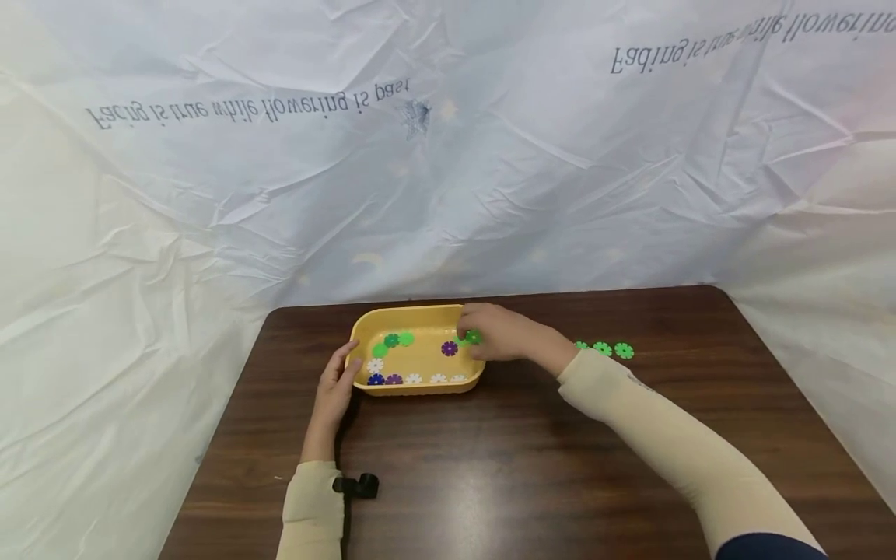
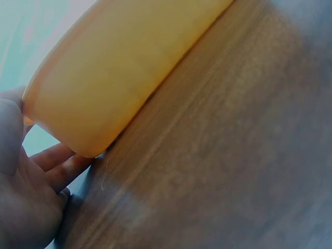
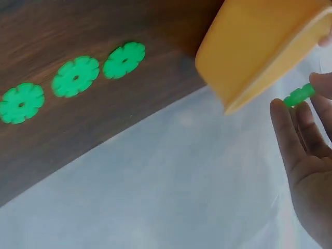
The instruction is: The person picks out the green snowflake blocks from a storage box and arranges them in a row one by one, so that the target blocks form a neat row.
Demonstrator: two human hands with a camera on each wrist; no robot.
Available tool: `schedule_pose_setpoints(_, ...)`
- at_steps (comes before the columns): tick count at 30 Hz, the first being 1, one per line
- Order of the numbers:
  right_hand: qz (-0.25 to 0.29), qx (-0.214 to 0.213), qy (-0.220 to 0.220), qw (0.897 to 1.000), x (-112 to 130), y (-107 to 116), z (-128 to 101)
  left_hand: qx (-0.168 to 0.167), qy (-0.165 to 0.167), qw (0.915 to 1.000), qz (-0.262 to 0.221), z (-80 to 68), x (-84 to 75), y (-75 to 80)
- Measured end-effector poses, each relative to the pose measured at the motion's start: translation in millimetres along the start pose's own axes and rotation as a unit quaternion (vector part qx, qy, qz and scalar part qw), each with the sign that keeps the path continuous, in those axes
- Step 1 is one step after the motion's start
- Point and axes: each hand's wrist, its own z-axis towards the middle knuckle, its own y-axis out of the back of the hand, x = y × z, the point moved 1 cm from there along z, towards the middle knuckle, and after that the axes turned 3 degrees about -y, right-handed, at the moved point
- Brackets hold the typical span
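Note:
A yellow plastic basin point(image 1: 413, 391) stands near the table's far edge. My left hand point(image 1: 336, 385) grips its left end, thumb over the rim and fingers against the outer wall, as the left wrist view shows. Above the basin's right end, my right hand point(image 1: 500, 333) pinches a green flower-shaped disc point(image 3: 299, 96) between thumb and fingertips. Inside the basin lie several similar discs: a purple disc point(image 1: 449, 348), a white disc point(image 1: 375, 365), a blue disc point(image 1: 376, 379) and a light green disc point(image 1: 380, 350). My right hand partly hides the basin's right end.
Three green discs point(image 3: 75, 77) lie in a row on the dark wooden table point(image 1: 448, 467), right of the basin. A white printed sheet point(image 1: 448, 171) hangs behind the table. A black camera mount point(image 1: 358, 486) is strapped to my left wrist.

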Motion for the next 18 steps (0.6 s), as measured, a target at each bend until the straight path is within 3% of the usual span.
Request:
schedule_pose_setpoints(3, 0.007, -0.027, 0.002, 1.0, -6.5, 5.8, -8.2, -0.006, -0.005, 0.9999, 0.008, 5.0, 8.6, 2.4)
schedule_pose_setpoints(8, 0.018, -0.036, -0.02, 0.999, -17.0, 7.4, -19.4, -0.004, -0.01, 0.9999, 0.011, 9.4, 10.9, 4.9)
schedule_pose_setpoints(18, 0.055, -0.057, -0.074, 0.994, -44.5, -11.9, -42.3, 0.002, -0.009, 0.9997, 0.023, 18.9, 8.6, 3.7)
